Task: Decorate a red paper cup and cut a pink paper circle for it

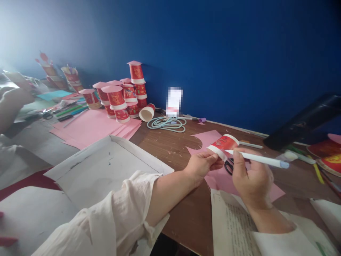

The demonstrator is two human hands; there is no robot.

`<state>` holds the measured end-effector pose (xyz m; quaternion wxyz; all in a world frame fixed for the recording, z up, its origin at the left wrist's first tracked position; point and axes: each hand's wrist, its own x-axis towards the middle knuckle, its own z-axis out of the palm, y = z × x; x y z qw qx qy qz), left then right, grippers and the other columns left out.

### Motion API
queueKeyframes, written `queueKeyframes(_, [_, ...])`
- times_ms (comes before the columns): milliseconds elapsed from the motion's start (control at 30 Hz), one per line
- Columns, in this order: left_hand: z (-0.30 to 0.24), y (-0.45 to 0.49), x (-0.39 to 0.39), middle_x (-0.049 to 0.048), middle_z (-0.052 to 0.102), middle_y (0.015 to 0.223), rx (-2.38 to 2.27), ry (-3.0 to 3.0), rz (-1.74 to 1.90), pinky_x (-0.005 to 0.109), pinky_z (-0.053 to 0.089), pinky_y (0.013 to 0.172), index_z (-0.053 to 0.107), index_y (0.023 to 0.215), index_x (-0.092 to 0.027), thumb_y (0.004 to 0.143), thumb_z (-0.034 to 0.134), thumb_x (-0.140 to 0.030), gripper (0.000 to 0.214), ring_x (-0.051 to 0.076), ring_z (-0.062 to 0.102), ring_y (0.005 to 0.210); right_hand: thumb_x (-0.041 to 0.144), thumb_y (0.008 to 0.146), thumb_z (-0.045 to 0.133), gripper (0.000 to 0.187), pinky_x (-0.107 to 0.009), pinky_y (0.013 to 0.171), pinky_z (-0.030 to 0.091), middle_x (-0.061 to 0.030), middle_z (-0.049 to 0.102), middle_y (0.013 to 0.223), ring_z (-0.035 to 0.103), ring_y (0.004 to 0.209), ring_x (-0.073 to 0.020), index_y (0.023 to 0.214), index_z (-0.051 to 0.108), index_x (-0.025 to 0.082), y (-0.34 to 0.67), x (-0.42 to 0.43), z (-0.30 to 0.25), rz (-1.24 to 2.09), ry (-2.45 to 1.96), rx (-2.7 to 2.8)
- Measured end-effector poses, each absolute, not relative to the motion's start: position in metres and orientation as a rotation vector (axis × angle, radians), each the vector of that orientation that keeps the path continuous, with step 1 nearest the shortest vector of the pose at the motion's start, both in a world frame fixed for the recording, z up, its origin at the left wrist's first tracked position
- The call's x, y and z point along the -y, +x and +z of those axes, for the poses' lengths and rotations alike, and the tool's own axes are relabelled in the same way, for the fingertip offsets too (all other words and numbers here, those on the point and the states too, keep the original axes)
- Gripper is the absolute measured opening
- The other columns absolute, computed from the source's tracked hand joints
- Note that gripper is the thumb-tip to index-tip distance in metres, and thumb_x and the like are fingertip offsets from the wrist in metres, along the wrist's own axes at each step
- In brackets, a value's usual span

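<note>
My left hand [204,165] grips a red paper cup [225,142] by its white rim, the cup lying on its side and tilted above the table. Fingers of my right hand [252,176] close round a white pen [262,158] with a bluish end. The pen's tip points at the cup, close to its side; whether they touch I cannot tell. Under the cup show the black handles of scissors [229,166] and a cut sheet of pink paper [218,179]. Printed paper [231,220] lies below my right wrist.
Stacked red cups with pink discs [114,97] stand back left on pink sheets [82,128]. A cup [147,113] lies beside a coiled pale cord [167,124] and a blurred phone [174,101]. A white box lid [112,163] sits left; another person's arm [12,106] is further left.
</note>
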<state>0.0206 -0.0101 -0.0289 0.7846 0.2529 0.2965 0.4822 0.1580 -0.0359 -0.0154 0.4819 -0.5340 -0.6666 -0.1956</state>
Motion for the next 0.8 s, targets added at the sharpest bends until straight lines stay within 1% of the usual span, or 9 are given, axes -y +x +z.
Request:
queueKeyframes(133, [-0.0288,0.0199,0.0099,0.0079,0.069,0.075,-0.659,0.560,1.024,0.041,0.050,0.099,0.075,0.077,-0.008,0.073,0.084,-0.027,0.022,0.015,0.066,0.072,0.033,0.096,0.055,0.021,-0.035,0.077,0.053,-0.0110,0.074,0.092,0.070,0.086,-0.0234,0.097,0.068,0.018,0.1588,0.0348,-0.0165,-0.455,-1.324,1.645])
queueKeyframes(300, [-0.0283,0.0202,0.0102,0.0065,0.069,0.074,-0.663,0.584,1.033,0.041,0.051,0.098,0.075,0.077,-0.009,0.072,0.084,-0.028,0.022,0.014,0.065,0.070,0.033,0.096,0.054,0.020,-0.033,0.076,0.053,-0.0098,0.074,0.088,0.070,0.084,-0.0227,0.096,0.068,0.018,0.1589,0.0338,-0.0180,-0.434,-1.313,1.713])
queueKeyframes(433, [-0.0282,0.0205,0.0105,0.0061,0.069,0.073,-0.672,0.588,1.032,0.040,0.051,0.097,0.075,0.076,-0.009,0.073,0.083,-0.028,0.021,0.014,0.065,0.069,0.031,0.096,0.055,0.018,-0.032,0.076,0.052,-0.0099,0.075,0.090,0.071,0.086,-0.0222,0.096,0.068,0.017,0.1596,0.0332,-0.0178,-0.478,-1.299,1.694])
queueKeyframes(567, [-0.0276,0.0197,0.0106,0.0062,0.068,0.073,-0.684,0.588,1.031,0.040,0.051,0.096,0.074,0.075,-0.009,0.072,0.084,-0.028,0.022,0.014,0.065,0.070,0.032,0.095,0.056,0.018,-0.031,0.072,0.052,-0.0088,0.075,0.087,0.071,0.082,-0.0212,0.095,0.067,0.018,0.1598,0.0334,-0.0175,-0.438,-1.281,1.729])
queueKeyframes(800, [-0.0278,0.0192,0.0106,0.0061,0.068,0.073,-0.695,0.619,1.025,0.038,0.052,0.093,0.075,0.077,-0.009,0.073,0.082,-0.028,0.021,0.014,0.064,0.070,0.032,0.096,0.054,0.019,-0.033,0.072,0.055,-0.0107,0.075,0.088,0.072,0.083,-0.0233,0.096,0.067,0.018,0.1573,0.0341,-0.0183,-0.419,-1.268,1.722])
